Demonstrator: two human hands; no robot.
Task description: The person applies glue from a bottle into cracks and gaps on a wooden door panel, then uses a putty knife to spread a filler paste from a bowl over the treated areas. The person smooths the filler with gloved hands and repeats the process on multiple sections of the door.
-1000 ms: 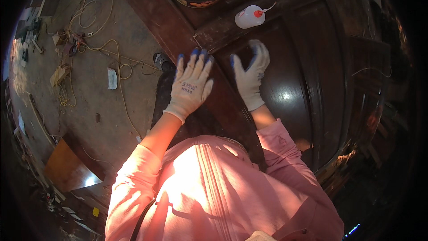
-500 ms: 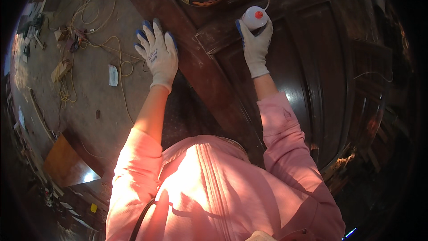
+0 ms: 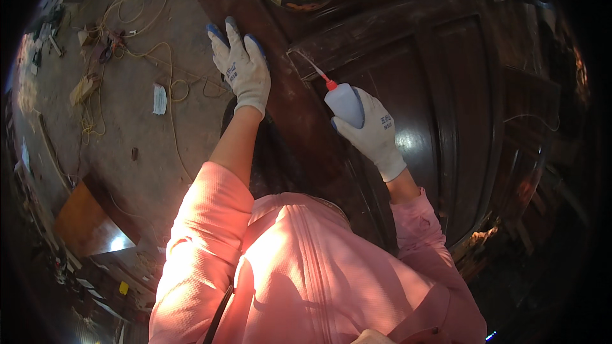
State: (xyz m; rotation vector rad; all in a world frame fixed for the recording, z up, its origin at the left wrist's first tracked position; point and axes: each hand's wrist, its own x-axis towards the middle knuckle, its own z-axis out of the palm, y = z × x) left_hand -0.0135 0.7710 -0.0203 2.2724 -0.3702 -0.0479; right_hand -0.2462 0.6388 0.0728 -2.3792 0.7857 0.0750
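Note:
A white squeeze bottle [image 3: 346, 104] with a red cap and a thin bent nozzle is wrapped in the gloved fingers of my right hand [image 3: 375, 129]. It is tilted, and its nozzle tip reaches a corner joint of the dark brown panelled wooden door [image 3: 395, 70]. My left hand [image 3: 245, 70], in a white glove with blue fingertips, rests on the door's left edge board with its fingers stretched out. Nothing is held in it. Part of the bottle is hidden behind my right fingers.
A tub [image 3: 303, 1] of tan paste sits on the door at the far side. On the floor to the left lie tangled yellow cords [image 3: 171, 76], a white paper piece [image 3: 159, 99] and wood scraps [image 3: 84, 89]. A glossy brown board [image 3: 95, 220] is at lower left.
My right hand has drawn nearer and tipped the bottle from upright, bringing its nozzle to the door's joint. My left hand has shifted slightly right and nearer in the view.

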